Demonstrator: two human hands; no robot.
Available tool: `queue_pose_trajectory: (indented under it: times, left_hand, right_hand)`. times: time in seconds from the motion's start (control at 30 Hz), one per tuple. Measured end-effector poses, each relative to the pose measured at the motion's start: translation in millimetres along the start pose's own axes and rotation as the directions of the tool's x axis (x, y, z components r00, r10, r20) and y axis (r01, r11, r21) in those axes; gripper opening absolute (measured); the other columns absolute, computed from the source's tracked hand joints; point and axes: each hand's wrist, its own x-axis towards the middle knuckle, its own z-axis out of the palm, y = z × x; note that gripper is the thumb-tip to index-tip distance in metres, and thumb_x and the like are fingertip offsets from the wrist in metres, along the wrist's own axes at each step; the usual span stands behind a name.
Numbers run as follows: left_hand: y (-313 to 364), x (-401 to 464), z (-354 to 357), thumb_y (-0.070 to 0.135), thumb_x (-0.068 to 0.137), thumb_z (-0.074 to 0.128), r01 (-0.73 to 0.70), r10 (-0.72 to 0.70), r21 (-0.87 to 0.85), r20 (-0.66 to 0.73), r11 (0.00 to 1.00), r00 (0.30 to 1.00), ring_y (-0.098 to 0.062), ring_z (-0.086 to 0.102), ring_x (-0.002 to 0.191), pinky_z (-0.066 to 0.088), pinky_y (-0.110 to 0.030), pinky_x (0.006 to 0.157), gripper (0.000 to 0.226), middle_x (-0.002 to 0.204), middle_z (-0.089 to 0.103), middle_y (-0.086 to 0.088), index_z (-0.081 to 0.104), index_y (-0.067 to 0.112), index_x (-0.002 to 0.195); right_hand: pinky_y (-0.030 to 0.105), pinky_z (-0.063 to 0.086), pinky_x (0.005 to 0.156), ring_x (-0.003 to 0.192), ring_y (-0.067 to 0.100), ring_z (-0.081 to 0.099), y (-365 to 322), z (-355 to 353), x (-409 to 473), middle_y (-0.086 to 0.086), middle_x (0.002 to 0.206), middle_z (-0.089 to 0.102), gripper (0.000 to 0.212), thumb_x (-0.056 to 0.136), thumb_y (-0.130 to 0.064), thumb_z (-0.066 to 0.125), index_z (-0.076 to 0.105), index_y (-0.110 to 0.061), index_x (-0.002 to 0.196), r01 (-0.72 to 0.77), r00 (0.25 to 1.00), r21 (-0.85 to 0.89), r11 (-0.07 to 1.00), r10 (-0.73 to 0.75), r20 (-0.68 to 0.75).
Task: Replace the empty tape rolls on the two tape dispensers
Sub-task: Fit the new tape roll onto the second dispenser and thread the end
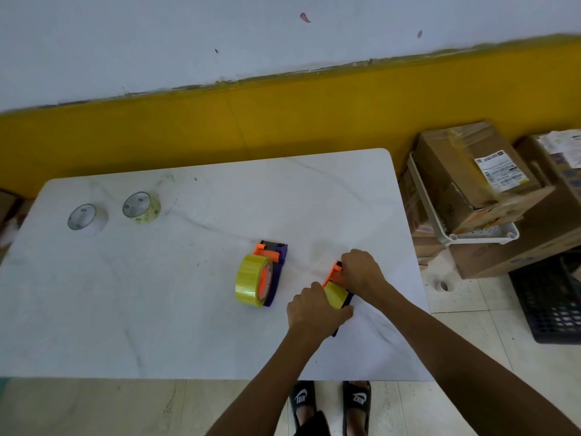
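Fingers of left hand (314, 309) and right hand (361, 270) clamped on second dispenser (337, 287) | first dispenser (267, 272) holds yellow roll (251, 280)

2 dispensers (269, 272) (338, 289) w/ tape, 2 empty rolls (87, 217) (141, 207), 2 hands (314, 309) (361, 269)

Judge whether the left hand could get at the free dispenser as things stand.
Probably yes: the free dispenser stands just left of the left hand with bare table between, but that hand would first have to let go of the held dispenser.
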Motion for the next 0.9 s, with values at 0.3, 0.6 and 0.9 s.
queue_pose_trajectory:
  times: [0.3, 0.6, 0.9]
  left_hand:
    - [-9, 0, -2, 0.071, 0.059, 0.058, 0.007, -0.013, 0.068, 0.096, 0.998, 0.995, -0.025, 0.061, 0.09, 0.039, -0.031, 0.066, 0.069, 0.093, 0.058, -0.001, 0.053, 0.016, 0.1]
    - [-15, 2, -6, 0.069, 0.059, 0.058, -0.038, 0.028, 0.076, 0.134, 0.996, 0.991, -0.027, 0.059, 0.093, 0.045, -0.04, 0.079, 0.07, 0.098, 0.059, -0.004, 0.05, 0.015, 0.104]
    - [-33, 5, -4, 0.047, 0.063, 0.064, -0.116, 0.118, -0.035, 0.072, 0.993, 0.99, -0.019, 0.051, 0.068, 0.04, -0.028, 0.058, 0.041, 0.076, 0.052, 0.005, 0.04, 0.025, 0.088]
  right_hand:
    - [0.036, 0.048, 0.083, 0.104, 0.036, 0.059, 32, -15, 10, 0.018, 0.112, 0.059, 0.023, 0.084, -0.008, 0.055, 0.059, -0.001, 0.106, -0.13, 0.978, 0.005, 0.992, 0.129, -0.161]
    - [0.038, 0.05, 0.085, 0.099, 0.035, 0.06, 64, -47, 42, 0.019, 0.109, 0.059, 0.02, 0.087, -0.009, 0.058, 0.061, 0.001, 0.104, -0.114, 0.965, -0.047, 0.992, 0.099, -0.243]
    - [0.037, 0.052, 0.08, 0.094, 0.032, 0.061, 65, -41, 46, 0.018, 0.105, 0.06, 0.017, 0.089, -0.009, 0.055, 0.062, 0.001, 0.101, -0.108, 0.955, -0.042, 0.993, 0.092, -0.281]
